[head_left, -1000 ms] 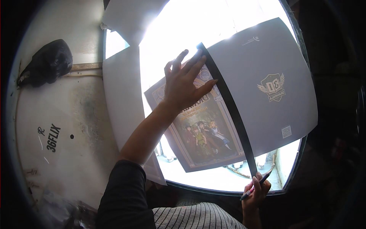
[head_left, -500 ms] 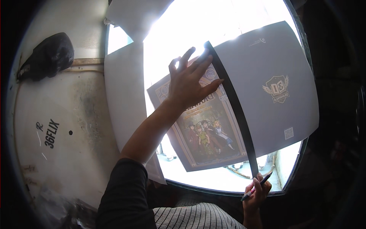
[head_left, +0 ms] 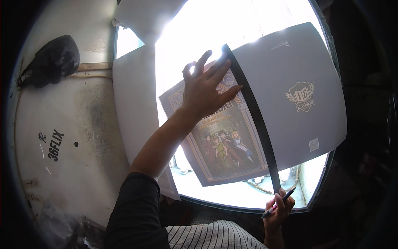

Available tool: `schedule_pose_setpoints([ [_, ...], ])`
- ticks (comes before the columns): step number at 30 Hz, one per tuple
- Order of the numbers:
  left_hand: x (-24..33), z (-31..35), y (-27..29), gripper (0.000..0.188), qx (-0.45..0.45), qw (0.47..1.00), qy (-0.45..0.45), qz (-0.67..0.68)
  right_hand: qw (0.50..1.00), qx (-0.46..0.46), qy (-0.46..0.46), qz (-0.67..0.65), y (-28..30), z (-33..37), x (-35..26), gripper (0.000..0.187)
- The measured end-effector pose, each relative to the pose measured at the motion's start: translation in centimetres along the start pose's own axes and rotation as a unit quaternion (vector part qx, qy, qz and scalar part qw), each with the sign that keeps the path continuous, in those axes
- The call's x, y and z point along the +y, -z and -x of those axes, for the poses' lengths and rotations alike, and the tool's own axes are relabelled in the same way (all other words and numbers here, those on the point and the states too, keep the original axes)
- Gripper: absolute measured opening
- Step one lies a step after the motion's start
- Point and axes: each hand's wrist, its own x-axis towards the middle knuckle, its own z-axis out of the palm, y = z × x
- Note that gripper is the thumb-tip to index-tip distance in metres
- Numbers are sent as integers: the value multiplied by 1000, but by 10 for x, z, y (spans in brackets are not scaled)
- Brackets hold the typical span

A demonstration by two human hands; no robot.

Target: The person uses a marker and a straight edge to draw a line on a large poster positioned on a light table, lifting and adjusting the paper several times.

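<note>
"While so much light comes up through the counter, can you tell where the printed sheet lies?"

"Yes, flat across the lit surface and askew, with a plainer part bearing a winged crest on the right and a framed picture of costumed figures on the left. A long black strip lies over it, between those two parts, and sticks out past it at both ends."

"And the left hand?"

"Palm down over the framed picture, fingers spread, with the thumb and some fingertips on the strip near its far end. Glare blurs the farthest tips."

"The right hand?"

"At the strip's near end, curled around a dark pen that slants up to the right. Whether its fingertips also grip the strip, I cannot tell."

"What is around them?"

"Pale sheets along the counter's left side, and farther left a black plastic bag on a whitish surface."
</note>
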Motion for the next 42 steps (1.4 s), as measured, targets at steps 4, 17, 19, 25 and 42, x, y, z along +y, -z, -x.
schedule_pose_setpoints([
  [4, -2, 1, 1, 69, 4, 1000, -2, 0, 1000, 3, 3, 4, -1, -1, -2, 37],
  [17, -2, -4, -1, 85, 21, 999, -26, 20, 999, 28, -8, -15, -2, -8, 0, 35],
  [19, -4, -3, 1, 84, 21, 999, -35, 4, 999, 36, -11, -27, -7, -9, 0, 40],
  [25, 5, -4, -10, 87, 13, 998, -40, 41, 1000, 8, -1, -4, 7, -11, 2, 46],
  [42, 4, -1, -12, 107, -2, 998, -46, 42, 998, 9, -23, 58, 2, -3, 0, 42],
])
